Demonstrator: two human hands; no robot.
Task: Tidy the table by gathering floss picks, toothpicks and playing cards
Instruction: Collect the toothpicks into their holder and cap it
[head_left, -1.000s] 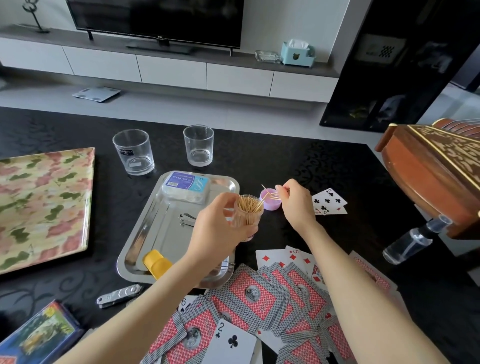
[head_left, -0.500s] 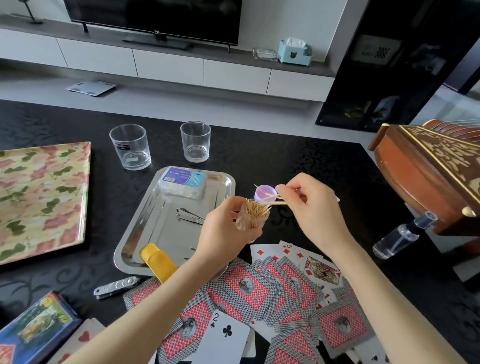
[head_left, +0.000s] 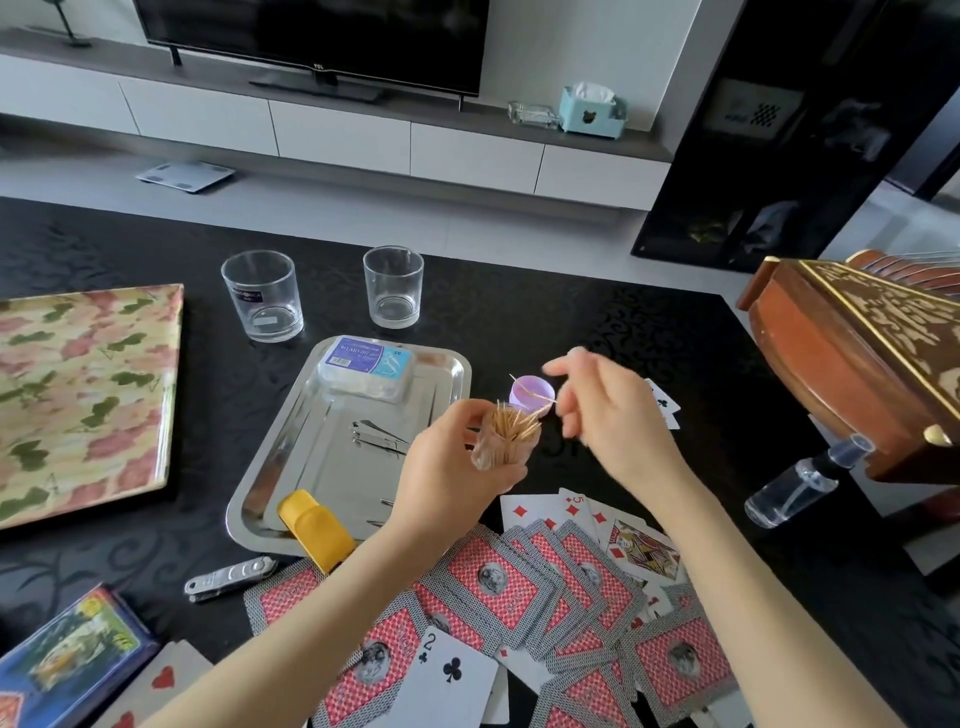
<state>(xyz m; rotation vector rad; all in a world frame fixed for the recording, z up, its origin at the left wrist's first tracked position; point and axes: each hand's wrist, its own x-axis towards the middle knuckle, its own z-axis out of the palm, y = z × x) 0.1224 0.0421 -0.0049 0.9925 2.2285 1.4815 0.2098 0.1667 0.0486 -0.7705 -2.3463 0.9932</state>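
glossy metal tray (head_left: 291, 467), wooden toothpicks (head_left: 511, 423)

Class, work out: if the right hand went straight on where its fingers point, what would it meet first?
Right hand: probably the purple cap just ahead of it, though depth is unclear.

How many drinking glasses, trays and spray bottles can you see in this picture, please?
Drinking glasses: 2
Trays, a steel tray and a floral tray: 2
Spray bottles: 1
Total: 5
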